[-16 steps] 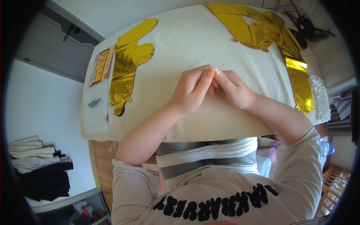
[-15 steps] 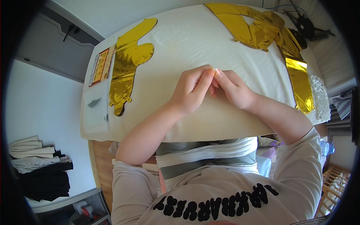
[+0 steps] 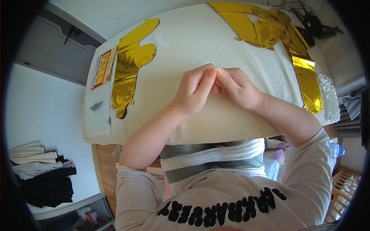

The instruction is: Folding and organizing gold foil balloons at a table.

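Observation:
My left hand [image 3: 195, 87] and my right hand [image 3: 239, 87] meet above the middle of the cloth-covered table [image 3: 181, 46]. The fingers of both are curled, and the thumb tips press close together. A tiny whitish bit shows between the thumb tips, too small to name. Left of my hands lies a flat gold foil balloon [image 3: 129, 65], uninflated, with rounded lobes. More gold foil balloons [image 3: 260, 32] lie partly folded over one another at the far right, one strip running down the right side.
A clear plastic packet [image 3: 99, 109] with a printed picture card [image 3: 102, 69] lies at the table's left edge. Small clear rings [image 3: 328, 98] are heaped at the right edge. A black device with cables [image 3: 313, 24] sits at the far right corner. Dark and white clothes [image 3: 44, 173] hang at lower left.
Both hands have shifted very slightly left and away from me, still pinched together. The balloons and the other things on the table stay where they were.

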Demonstrator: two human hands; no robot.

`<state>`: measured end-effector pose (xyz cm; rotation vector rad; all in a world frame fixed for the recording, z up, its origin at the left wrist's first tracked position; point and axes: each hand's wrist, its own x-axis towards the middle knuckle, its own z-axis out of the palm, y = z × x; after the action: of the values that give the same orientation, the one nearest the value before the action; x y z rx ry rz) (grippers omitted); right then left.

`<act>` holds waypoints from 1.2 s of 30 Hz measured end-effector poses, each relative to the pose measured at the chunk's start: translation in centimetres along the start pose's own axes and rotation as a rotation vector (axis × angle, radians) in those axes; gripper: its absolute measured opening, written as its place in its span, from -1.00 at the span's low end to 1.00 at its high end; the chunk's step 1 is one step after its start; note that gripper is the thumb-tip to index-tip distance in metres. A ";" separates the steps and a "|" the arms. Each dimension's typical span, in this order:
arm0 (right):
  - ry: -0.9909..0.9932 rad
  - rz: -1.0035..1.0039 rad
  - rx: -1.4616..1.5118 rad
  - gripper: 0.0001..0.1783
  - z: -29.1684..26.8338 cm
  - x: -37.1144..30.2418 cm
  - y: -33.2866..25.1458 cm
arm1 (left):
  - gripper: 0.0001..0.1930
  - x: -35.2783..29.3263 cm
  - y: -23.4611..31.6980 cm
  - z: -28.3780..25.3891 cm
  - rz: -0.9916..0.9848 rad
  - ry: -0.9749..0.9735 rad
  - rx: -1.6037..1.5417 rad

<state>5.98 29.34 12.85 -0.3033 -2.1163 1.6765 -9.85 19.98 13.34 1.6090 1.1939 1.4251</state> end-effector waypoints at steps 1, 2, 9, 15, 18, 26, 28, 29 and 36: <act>0.001 0.000 0.001 -0.36 0.0 0.0 0.0 | -0.61 0.0 0.0 0.0 0.019 -0.003 0.004; 0.003 -0.014 -0.009 -0.37 -0.1 -0.1 0.0 | -0.61 0.0 0.0 0.0 0.018 -0.004 0.004; 0.006 -0.027 -0.039 -0.37 -0.1 -0.1 0.2 | -0.60 0.0 0.1 0.1 0.008 -0.007 0.014; -0.007 0.001 -0.010 -0.35 0.0 0.0 0.3 | -0.61 0.0 0.2 -0.1 -0.006 -0.007 0.009; -0.016 0.028 0.021 -0.35 0.0 0.0 0.4 | -0.61 0.0 0.4 0.1 -0.018 0.002 -0.001; -0.049 0.045 0.076 -0.38 -0.1 0.0 0.8 | -0.61 0.0 0.5 0.2 -0.012 0.021 0.064; -0.053 0.043 0.073 -0.38 -0.1 0.0 0.8 | -0.61 -0.1 0.6 0.1 -0.004 0.019 0.077; -0.055 0.044 0.081 -0.38 -0.1 0.0 0.8 | -0.61 -0.1 0.6 0.1 -0.004 0.018 0.077; -0.178 0.062 0.226 -0.36 -0.5 0.3 1.6 | -0.62 -0.4 0.2 0.2 -0.006 0.028 0.079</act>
<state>5.80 30.25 11.47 -0.1572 -2.0304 2.0242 -9.61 19.57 13.37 1.6428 1.2848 1.4171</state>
